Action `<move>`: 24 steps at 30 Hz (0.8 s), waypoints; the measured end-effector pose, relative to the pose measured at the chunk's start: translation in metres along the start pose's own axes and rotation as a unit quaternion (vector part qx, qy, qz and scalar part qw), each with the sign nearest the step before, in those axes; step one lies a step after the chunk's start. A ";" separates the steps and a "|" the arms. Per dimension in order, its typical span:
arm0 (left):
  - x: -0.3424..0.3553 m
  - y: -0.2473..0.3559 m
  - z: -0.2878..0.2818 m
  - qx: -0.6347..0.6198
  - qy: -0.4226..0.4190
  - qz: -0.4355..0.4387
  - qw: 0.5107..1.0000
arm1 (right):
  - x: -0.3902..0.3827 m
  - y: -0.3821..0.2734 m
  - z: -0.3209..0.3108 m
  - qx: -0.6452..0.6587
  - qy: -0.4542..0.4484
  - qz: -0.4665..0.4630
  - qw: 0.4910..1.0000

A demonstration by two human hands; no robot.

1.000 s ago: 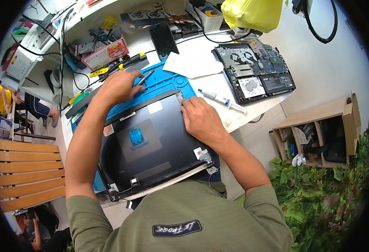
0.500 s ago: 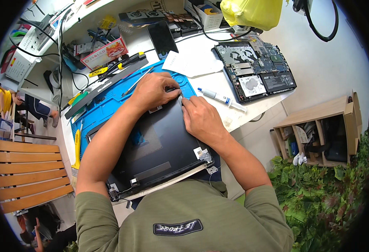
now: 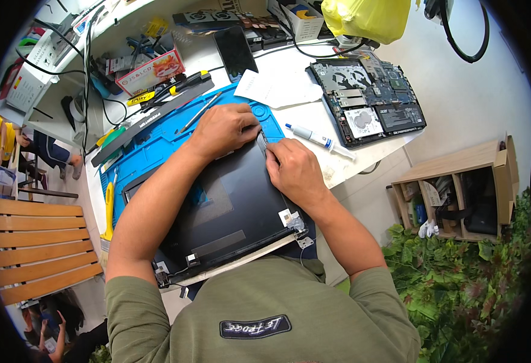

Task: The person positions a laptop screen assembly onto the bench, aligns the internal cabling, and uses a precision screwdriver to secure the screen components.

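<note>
A black laptop lid [image 3: 232, 193], without its base, lies at an angle over the blue work mat [image 3: 156, 148] in front of me. Bare metal hinges show at its near corners. At its far right corner, a thin dark strip [image 3: 263, 138] runs along the edge between my hands. My left hand [image 3: 229, 128] is closed in a pinch at the strip's upper end; its fingertips hide what is between them. The curled fingers of my right hand [image 3: 297, 168] press together on the lid's right edge, by the strip's lower end; their grip is partly hidden.
An opened laptop base [image 3: 371, 100] sits at the far right of the table, with a syringe [image 3: 314, 137] and white paper [image 3: 277, 89] beside it. A metal tool [image 3: 201, 112], a long black strip [image 3: 150, 124] and a yellow-handled brush [image 3: 109, 209] lie leftward. Behind stands a phone [image 3: 235, 53].
My right hand has shifted slightly right, and the strip between my hands shows more. My left fingers have drawn closer together at the lid's corner. The lid stays in place.
</note>
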State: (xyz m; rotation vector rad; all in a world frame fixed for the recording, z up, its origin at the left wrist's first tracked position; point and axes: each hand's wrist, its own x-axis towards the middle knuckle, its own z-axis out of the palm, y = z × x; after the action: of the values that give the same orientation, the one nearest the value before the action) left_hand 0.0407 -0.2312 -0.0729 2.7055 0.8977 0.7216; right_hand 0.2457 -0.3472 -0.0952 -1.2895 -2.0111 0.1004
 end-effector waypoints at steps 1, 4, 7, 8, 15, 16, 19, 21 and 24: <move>0.000 0.000 -0.001 -0.004 0.000 -0.002 1.000 | 0.000 0.000 0.001 -0.002 0.003 0.001 1.000; 0.003 0.001 -0.007 -0.020 -0.042 -0.025 0.999 | 0.000 0.001 0.004 -0.012 0.009 0.005 1.000; 0.001 0.006 -0.013 -0.044 -0.040 -0.015 0.998 | 0.000 0.001 0.007 -0.023 0.011 0.003 1.000; 0.001 0.006 -0.013 -0.045 -0.038 0.014 0.998 | 0.000 0.001 0.006 -0.024 0.011 0.003 1.000; 0.005 -0.001 -0.007 -0.035 -0.051 0.100 0.993 | 0.000 -0.002 0.002 -0.001 0.004 0.035 0.999; 0.005 -0.002 -0.005 -0.033 -0.052 0.103 0.993 | 0.000 -0.005 -0.001 0.007 -0.012 0.062 0.998; 0.004 -0.005 -0.003 -0.014 -0.051 0.119 0.991 | 0.000 -0.016 -0.018 0.026 -0.056 0.135 0.989; 0.004 -0.004 -0.001 -0.021 -0.046 0.114 0.992 | 0.000 -0.018 -0.025 0.034 -0.081 0.172 0.981; 0.006 -0.003 0.000 -0.028 -0.041 0.112 0.992 | -0.006 -0.008 -0.022 0.043 -0.055 0.134 0.989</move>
State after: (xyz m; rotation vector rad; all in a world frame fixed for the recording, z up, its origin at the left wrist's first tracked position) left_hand 0.0433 -0.2251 -0.0720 2.7908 0.5518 0.6601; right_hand 0.2551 -0.3630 -0.0792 -1.5210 -1.8907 0.3883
